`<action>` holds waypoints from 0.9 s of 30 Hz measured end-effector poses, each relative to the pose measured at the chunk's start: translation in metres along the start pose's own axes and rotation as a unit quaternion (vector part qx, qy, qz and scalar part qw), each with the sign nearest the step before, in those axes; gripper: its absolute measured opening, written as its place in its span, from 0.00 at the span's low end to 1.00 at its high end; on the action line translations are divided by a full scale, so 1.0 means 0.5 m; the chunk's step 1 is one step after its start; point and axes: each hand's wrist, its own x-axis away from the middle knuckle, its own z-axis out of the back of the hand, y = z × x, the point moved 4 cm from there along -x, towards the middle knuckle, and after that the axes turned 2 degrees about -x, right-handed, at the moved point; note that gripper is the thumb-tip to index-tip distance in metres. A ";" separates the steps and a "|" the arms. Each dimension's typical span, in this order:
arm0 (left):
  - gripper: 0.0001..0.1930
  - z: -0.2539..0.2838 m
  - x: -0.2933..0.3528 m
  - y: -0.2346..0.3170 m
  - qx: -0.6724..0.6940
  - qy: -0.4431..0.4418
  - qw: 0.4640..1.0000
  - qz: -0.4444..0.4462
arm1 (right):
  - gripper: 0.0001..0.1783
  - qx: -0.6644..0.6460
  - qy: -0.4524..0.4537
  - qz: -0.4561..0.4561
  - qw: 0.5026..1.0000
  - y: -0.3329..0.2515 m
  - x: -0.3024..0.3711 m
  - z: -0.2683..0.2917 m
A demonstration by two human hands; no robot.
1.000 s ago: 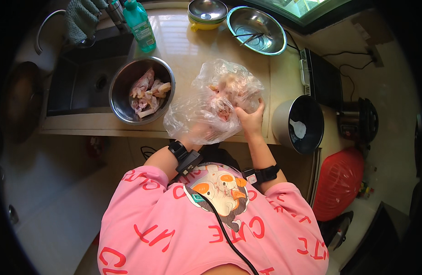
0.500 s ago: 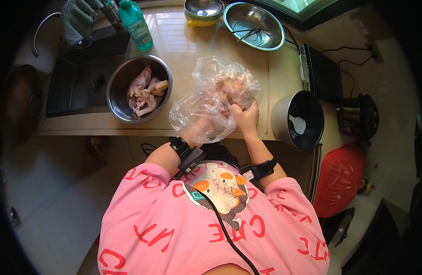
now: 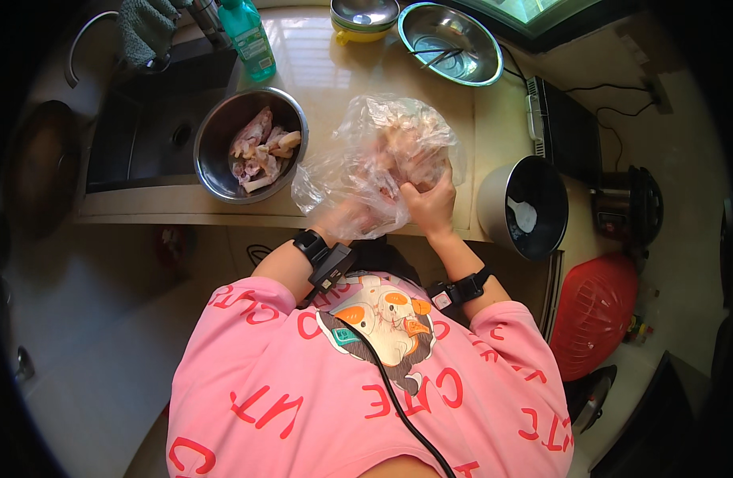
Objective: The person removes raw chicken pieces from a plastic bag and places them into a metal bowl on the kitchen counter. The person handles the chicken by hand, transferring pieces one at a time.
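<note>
A clear plastic bag (image 3: 386, 127) with pale raw meat pieces in it sits on the counter in front of me. My right hand (image 3: 432, 203) grips the bag's near right side, its thumb pressed on the plastic. Inside the mouth of the bag is my left hand (image 3: 352, 217), blurred behind the crinkled plastic, so its fingers cannot be made out. To the left, a steel bowl (image 3: 207, 171) holds several raw meat pieces (image 3: 263, 151), with bone showing. The bag's loose edge lies close to that bowl's right side.
A dark sink (image 3: 115, 159) lies left of the bowl, a green bottle (image 3: 251, 44) behind it. Stacked bowls (image 3: 358, 33) and a steel basin (image 3: 482, 52) with chopsticks stand at the back. A pot (image 3: 494, 211) holding a white rice paddle (image 3: 523, 213) is at the right.
The bag has changed shape, its upper plastic now drawn closer over the meat. Both hands stay at the bag. The whole view has shifted slightly.
</note>
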 end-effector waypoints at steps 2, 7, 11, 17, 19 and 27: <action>0.27 0.001 0.000 -0.003 -0.022 -0.016 1.000 0.004 | 0.41 0.005 -0.025 0.024 0.999 0.014 0.010 0.004; 0.23 0.023 -0.017 -0.023 -0.131 0.102 0.986 0.008 | 0.29 0.072 -0.161 -0.093 0.980 0.128 0.016 -0.041; 0.24 0.052 -0.080 0.003 -0.107 0.337 0.935 -0.024 | 0.24 -0.120 -0.126 -0.217 0.961 0.209 0.010 -0.087; 0.23 0.064 -0.129 0.049 -0.072 0.285 0.955 -0.024 | 0.21 -0.458 -0.152 -0.453 0.750 0.235 -0.005 -0.039; 0.21 0.087 -0.127 0.061 -0.036 0.344 0.937 -0.054 | 0.22 -0.441 -0.134 -0.504 0.730 0.228 0.008 -0.016; 0.26 0.029 -0.027 0.088 -0.087 0.193 0.977 0.000 | 0.21 -0.483 -0.046 -0.441 0.755 0.222 0.053 -0.027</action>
